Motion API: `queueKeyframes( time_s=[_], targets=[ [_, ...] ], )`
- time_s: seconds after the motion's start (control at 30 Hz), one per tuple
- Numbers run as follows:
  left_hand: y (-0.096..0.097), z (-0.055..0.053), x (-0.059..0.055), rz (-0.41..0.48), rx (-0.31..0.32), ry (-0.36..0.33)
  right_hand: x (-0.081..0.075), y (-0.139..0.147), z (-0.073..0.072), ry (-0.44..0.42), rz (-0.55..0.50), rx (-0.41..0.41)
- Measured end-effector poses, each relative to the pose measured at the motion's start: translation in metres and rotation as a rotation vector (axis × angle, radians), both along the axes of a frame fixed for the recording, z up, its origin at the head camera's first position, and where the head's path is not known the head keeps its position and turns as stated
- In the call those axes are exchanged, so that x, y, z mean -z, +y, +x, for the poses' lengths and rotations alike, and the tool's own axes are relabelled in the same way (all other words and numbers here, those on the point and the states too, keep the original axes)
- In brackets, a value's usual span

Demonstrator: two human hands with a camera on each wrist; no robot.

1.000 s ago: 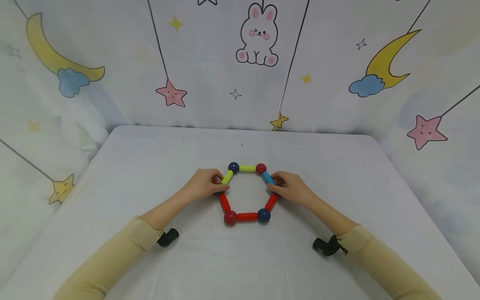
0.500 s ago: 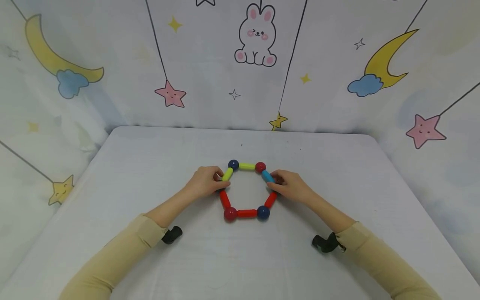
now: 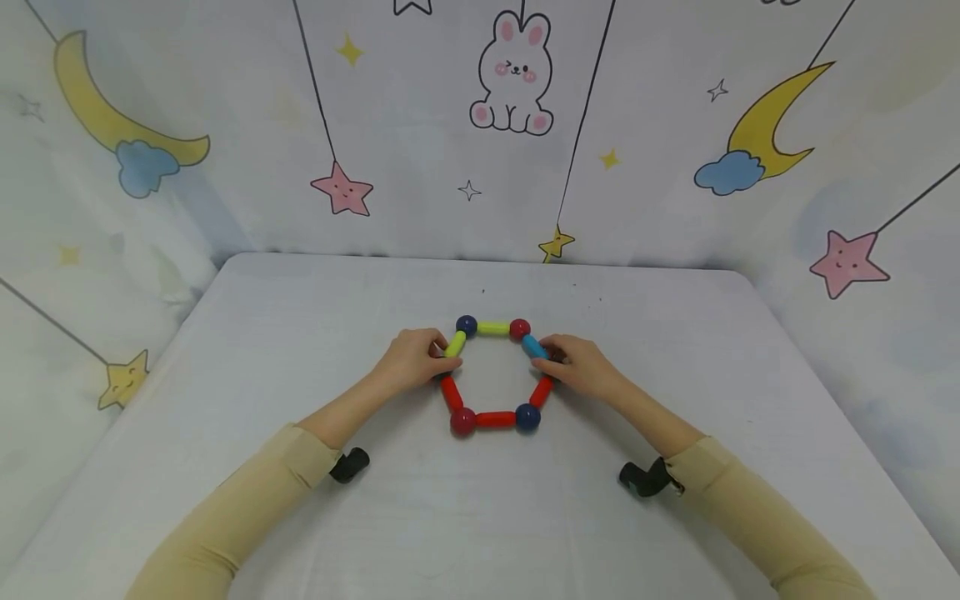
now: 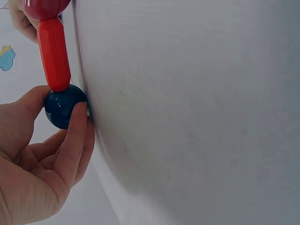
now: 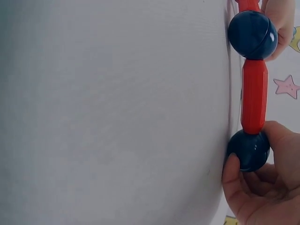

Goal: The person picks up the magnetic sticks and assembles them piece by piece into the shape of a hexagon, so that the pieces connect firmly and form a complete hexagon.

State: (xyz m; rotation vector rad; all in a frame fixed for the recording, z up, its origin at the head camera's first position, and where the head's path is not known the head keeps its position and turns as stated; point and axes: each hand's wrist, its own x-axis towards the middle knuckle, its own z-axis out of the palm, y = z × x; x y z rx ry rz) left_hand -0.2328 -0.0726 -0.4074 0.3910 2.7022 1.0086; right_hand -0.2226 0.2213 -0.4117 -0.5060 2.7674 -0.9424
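Observation:
A six-sided ring of magnetic rods and balls lies on the white table [image 3: 495,508]. Its far side has a yellow-green rod [image 3: 493,328] between a dark blue ball [image 3: 467,325] and a red ball [image 3: 520,329]. At the near side, a red rod [image 3: 496,419] joins a red ball [image 3: 462,422] and a dark blue ball [image 3: 528,417]. My left hand [image 3: 411,360] pinches the left corner's dark blue ball [image 4: 58,110] between thumb and fingers. My right hand [image 3: 583,367] pinches the right corner's dark blue ball [image 5: 251,151], beside a blue rod [image 3: 534,346].
A white cloth backdrop [image 3: 420,108] printed with moons, stars and a rabbit rises behind the table's far edge. Black wrist-worn devices [image 3: 349,465] sit at both cuffs, just over the tabletop.
Both hands have slid the whole ring a little away from me, toward the table's far edge. Each hand keeps its hold, and the ring stays joined.

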Motion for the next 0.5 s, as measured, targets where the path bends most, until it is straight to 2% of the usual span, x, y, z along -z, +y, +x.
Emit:
queueKeyframes(
  time_s=[0.33,0.5],
  targets=[
    [0.0006,-0.0031,0.004,0.004,0.007,0.018,0.0018,0.0011,-0.0048,-0.006,0.007,0.016],
    [-0.0037,-0.0048,0.0026,0.011,0.004,0.053,-0.006,0.0056,-0.0033,-0.003,0.035,0.053]
  ],
)
